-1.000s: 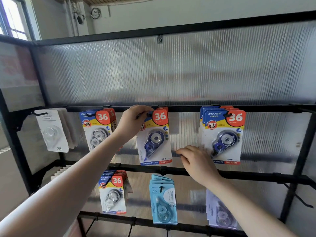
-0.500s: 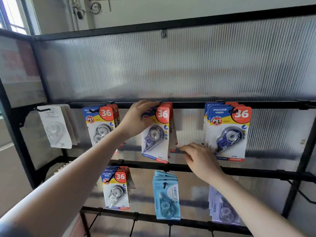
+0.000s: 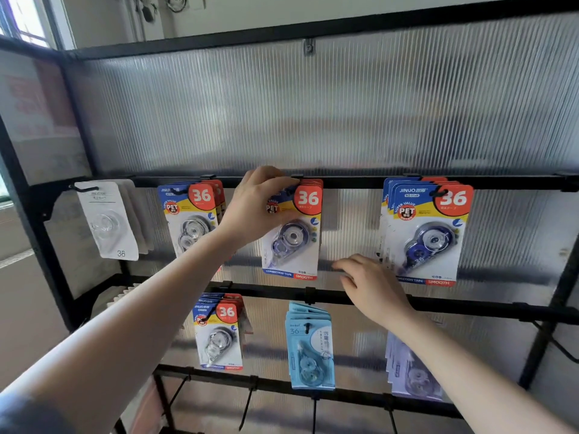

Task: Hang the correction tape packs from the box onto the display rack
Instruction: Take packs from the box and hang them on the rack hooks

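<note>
A correction tape pack (image 3: 293, 233) is pinched at its top left corner by the left hand (image 3: 253, 208), hanging at the upper bar (image 3: 354, 182) of the display rack (image 3: 22, 183). The right hand (image 3: 372, 286) is held below and beside it, fingers relaxed, gripping nothing.

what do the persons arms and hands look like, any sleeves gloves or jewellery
Both forearms are bare. The left hand and right hand wear no gloves, and no rings, watch or bracelet show. The only clothing in view is a dark sleeve at the left upper arm.
</note>
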A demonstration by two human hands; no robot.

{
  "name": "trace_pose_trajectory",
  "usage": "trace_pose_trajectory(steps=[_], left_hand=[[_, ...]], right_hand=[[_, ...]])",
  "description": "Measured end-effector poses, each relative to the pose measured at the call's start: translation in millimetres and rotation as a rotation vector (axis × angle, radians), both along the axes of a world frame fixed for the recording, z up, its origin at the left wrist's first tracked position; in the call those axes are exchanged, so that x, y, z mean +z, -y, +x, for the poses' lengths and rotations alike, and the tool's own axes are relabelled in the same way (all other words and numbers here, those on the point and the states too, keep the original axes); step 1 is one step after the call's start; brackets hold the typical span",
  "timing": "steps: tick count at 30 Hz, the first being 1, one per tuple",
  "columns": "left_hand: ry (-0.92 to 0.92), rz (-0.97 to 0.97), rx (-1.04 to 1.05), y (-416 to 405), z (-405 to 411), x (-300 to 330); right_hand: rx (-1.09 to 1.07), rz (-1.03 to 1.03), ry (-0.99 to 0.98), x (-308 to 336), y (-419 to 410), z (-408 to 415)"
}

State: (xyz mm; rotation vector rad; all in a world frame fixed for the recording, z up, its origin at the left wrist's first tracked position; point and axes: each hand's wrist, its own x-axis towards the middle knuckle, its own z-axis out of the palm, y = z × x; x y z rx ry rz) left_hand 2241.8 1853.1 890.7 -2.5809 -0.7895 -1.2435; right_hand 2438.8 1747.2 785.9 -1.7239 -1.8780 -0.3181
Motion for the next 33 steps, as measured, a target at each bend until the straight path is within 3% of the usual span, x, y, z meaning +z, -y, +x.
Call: trace_pose_trajectory(steps=[11, 33], left_hand=[[0.03, 0.053, 0.097, -2, 12, -1], [0.05, -0.01, 0.08, 14, -5, -13]], right_hand=[[-0.016, -0.013, 0.009, -3, -1, 0], [-0.027, -0.08, 0.032, -10, 13, -2]])
